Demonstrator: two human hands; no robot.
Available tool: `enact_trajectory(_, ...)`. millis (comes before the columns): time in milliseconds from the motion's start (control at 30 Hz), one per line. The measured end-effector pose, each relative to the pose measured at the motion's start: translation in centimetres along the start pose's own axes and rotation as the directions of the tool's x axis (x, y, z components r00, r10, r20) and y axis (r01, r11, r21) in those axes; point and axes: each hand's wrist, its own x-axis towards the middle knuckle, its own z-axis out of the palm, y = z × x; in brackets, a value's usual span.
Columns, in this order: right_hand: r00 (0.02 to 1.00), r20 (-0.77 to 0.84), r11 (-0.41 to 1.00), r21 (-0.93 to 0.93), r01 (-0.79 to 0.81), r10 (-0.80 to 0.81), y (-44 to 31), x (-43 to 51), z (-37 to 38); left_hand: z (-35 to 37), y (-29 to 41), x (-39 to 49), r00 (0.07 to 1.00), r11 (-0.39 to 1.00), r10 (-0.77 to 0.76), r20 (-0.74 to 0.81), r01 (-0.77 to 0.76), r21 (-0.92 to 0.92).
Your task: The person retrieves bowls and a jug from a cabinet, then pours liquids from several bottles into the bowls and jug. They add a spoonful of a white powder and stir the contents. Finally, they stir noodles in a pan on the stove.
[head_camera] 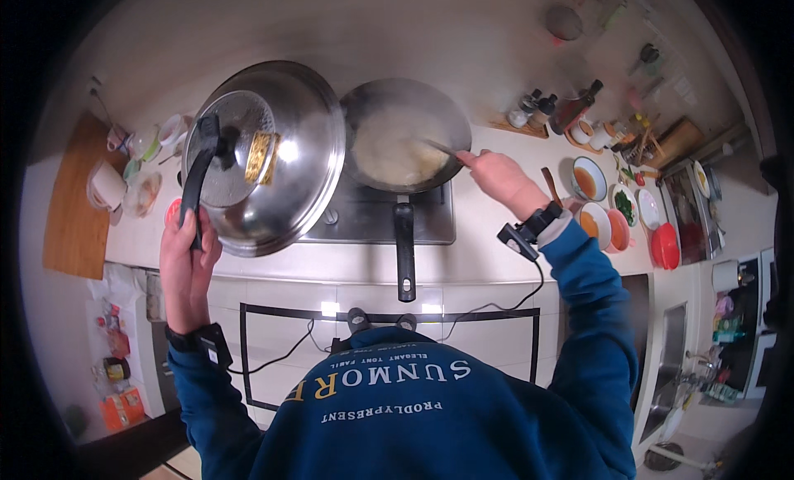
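Observation:
My left hand [189,250] grips the black handle [196,185] of a large stainless-steel lid [298,164] with a round, fogged glass window. The lid is tilted up to the left of the wok, and its top side faces me. In my right hand [504,177] is the handle of a cooking utensil [441,147], whose far end dips into the wok [456,117]. Pale, cloudy food [391,142] lies in the wok and steam blurs it; the utensil's head is hidden. The wok's long black handle [404,247] points toward me.
The wok stands on a steel cooktop [428,222]. At right are a bowl of brownish liquid [586,181], a plate of chopped greens [624,206], a red dish [664,247] and several bottles [574,111]. A wooden board [77,198] leans at left. A cable [527,299] hangs from my right wrist.

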Motion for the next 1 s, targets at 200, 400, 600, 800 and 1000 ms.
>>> enact_trajectory(200, 0.999, 0.009, 0.996, -0.070, 0.051, -0.051, -0.5, 1.0, -3.9, -5.5, -0.6, -5.5, 0.993, 0.999, 0.050, -0.106, -0.052, -0.015)
enact_trajectory(400, 1.000, 0.028, 0.995, -0.095, -0.009, 0.012, -1.1, 0.2, -7.5, -10.2, -0.3, -7.9, 0.985, 0.989, 0.136, -0.104, -0.141, -0.037)
enact_trajectory(600, 0.998, -0.058, 0.994, 0.111, -0.021, 0.027, 0.3, 1.2, -5.7, -14.2, 1.4, -8.2, 0.926, 0.974, 0.221, -0.306, -0.228, 0.012)
enact_trajectory(800, 0.992, -0.120, 0.920, 0.392, 0.020, 0.029, 3.0, 3.6, 1.1, -18.9, 5.6, -8.5, 0.858, 0.953, 0.292, -0.423, -0.298, 0.054)
enact_trajectory(1000, 0.794, 0.433, 0.585, 0.537, -0.608, 0.427, 1.7, 4.7, 2.5, -25.1, 9.2, -7.9, 0.779, 0.961, 0.272, -0.566, -0.248, 0.120)
